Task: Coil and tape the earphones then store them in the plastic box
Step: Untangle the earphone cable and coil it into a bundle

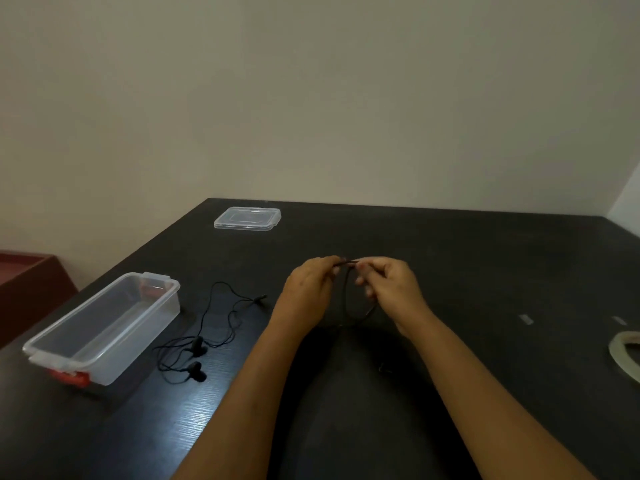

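Observation:
Above the middle of the dark table, my left hand [310, 289] and my right hand [388, 284] both pinch the top of a black earphone cable [349, 306]. Its loops hang down between the two hands. A second pair of black earphones [197, 355] lies loose and uncoiled on the table to the left, its plug end near my left wrist. The clear plastic box [104, 327] with red clips stands open at the left edge. Its clear lid [247, 218] lies flat at the far side.
A roll of clear tape [625, 355] sits at the right edge. Two small cut strips of tape [526, 319] stick to the dark table [485, 265] to the right of my hands. A red-brown piece of furniture [24, 275] stands beyond the table's left edge.

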Tool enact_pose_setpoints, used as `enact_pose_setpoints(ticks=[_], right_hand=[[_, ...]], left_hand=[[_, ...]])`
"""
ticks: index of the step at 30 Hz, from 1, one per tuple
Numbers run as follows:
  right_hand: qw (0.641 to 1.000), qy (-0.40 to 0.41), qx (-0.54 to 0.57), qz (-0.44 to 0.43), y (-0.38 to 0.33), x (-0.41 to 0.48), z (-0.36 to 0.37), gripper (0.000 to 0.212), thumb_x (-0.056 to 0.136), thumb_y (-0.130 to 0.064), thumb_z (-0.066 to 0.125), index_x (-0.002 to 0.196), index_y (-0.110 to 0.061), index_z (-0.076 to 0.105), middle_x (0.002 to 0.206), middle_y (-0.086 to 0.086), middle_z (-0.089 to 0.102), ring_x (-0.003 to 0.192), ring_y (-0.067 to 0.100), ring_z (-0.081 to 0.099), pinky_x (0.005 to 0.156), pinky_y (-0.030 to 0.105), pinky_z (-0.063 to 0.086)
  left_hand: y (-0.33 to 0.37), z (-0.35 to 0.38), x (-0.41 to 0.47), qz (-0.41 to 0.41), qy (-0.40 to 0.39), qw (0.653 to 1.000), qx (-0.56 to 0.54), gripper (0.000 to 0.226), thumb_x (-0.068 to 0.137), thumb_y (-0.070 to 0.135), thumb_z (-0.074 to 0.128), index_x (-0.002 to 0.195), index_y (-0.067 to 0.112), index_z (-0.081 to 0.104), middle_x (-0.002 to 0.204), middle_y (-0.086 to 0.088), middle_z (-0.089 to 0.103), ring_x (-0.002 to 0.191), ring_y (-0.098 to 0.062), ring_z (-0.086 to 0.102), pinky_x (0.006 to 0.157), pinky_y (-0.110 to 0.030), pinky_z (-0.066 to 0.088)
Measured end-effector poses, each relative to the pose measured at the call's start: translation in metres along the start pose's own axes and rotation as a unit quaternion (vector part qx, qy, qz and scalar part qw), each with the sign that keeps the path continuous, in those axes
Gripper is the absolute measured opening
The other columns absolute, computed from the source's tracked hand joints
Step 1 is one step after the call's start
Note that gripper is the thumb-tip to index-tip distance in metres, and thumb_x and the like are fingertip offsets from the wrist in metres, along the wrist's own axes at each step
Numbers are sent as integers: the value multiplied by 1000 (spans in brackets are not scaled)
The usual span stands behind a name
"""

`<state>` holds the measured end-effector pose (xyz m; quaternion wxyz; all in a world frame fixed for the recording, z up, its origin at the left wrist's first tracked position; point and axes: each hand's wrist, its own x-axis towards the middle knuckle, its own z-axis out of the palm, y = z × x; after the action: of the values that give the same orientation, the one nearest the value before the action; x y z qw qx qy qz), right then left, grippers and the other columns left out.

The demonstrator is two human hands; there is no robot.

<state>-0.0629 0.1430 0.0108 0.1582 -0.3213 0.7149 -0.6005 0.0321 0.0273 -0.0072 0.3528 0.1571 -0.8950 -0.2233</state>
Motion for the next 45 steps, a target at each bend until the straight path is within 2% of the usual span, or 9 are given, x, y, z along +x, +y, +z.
enact_pose_setpoints(ticks=[8, 13, 19, 22, 27, 34, 36, 41, 45], right_hand=[[976, 202, -43, 62, 22, 19, -51, 23, 98, -19, 48, 107, -12, 67, 83, 2, 59, 67, 10, 51, 58, 22, 40], [885, 245, -386, -88, 26, 14, -37, 31, 89, -7, 53, 112, -19, 69, 127, 4, 58, 119, 26, 49, 96, 40, 36], [923, -21, -299, -242, 18, 2, 8, 39, 93, -22, 44, 131, -20, 56, 127, -1, 64, 120, 14, 56, 115, 40, 22], [947, 16, -219, -235, 20, 4, 8, 26, 97, -14, 47, 114, -14, 66, 108, 6, 70, 98, 20, 65, 89, 33, 50], [959, 92, -216, -160, 27, 13, -13, 26, 99, -21, 45, 113, -12, 66, 101, 9, 69, 83, 23, 65, 72, 38, 54], [942, -68, -296, -143, 17, -3, 20, 24, 98, -33, 43, 98, -19, 63, 98, 6, 68, 88, 23, 65, 77, 40, 52], [924, -128, -326, -156, 9, -12, 29, 25, 97, -34, 44, 93, -16, 62, 96, 6, 67, 85, 23, 64, 74, 40, 52], [887, -92, -378, -250, 1, -9, 12, 23, 95, -36, 48, 94, -19, 63, 97, 2, 67, 86, 21, 64, 71, 35, 49], [883, 63, -351, -305, 3, 3, -28, 18, 93, -31, 55, 98, -19, 68, 91, 0, 67, 76, 17, 64, 65, 30, 52]], left_hand=[[-9, -14, 2, -30, -43, 998, -33, 18, 95, 18, 49, 88, 14, 65, 70, 13, 52, 69, -10, 53, 63, -19, 41], [-2, -17, 3, -155, -29, 954, -254, 24, 97, 20, 46, 78, 20, 61, 53, 7, 47, 46, -4, 43, 46, -19, 37], [21, -8, -2, -206, -59, 878, -428, 23, 98, 19, 44, 81, 14, 60, 45, 9, 41, 36, -3, 33, 36, -17, 25], [20, -15, 0, -251, -126, 811, -513, 28, 99, 24, 39, 82, 14, 59, 51, 5, 39, 36, -4, 26, 40, -22, 14], [27, -24, 0, -254, -159, 716, -630, 24, 94, 24, 39, 90, 12, 58, 51, 6, 42, 33, -2, 25, 36, -15, 17], [22, -22, 8, -237, 65, 665, -705, 26, 98, 14, 39, 115, 12, 59, 62, 5, 60, 55, -5, 61, 50, -15, 51], [15, -22, 9, -224, 121, 692, -676, 28, 98, 11, 38, 120, 12, 55, 69, 1, 64, 80, -13, 70, 71, -26, 58], [7, -16, 4, -110, 120, 955, -250, 33, 96, 7, 43, 126, 18, 52, 81, 12, 64, 93, -12, 64, 90, -28, 48], [13, -13, 2, -102, -76, 985, -119, 33, 97, 8, 40, 125, 15, 57, 77, 8, 58, 72, -16, 64, 83, -28, 53]])
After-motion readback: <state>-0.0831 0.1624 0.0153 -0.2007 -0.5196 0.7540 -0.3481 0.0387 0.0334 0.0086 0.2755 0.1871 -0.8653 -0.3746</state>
